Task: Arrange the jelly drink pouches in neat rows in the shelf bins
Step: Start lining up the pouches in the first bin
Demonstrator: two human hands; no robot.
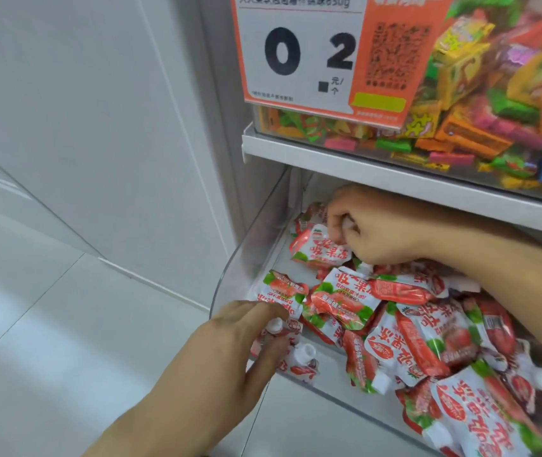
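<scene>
Right grip (pixel 358 232) pinches glossy (crinkled) pouch (pixel 320 247).

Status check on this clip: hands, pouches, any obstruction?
Left hand grips front-corner pouch. Right hand pinches rear pouch. Jelly pouches jumbled in clear bin. Nothing blocking.

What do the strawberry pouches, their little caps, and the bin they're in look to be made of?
The pouches look like glossy printed plastic film: they crinkle and catch highlights. The caps appear to be hard white plastic, matte and smooth. The bin is probably clear acrylic or similar rigid plastic, since the floor shows through its curved wall.
</scene>
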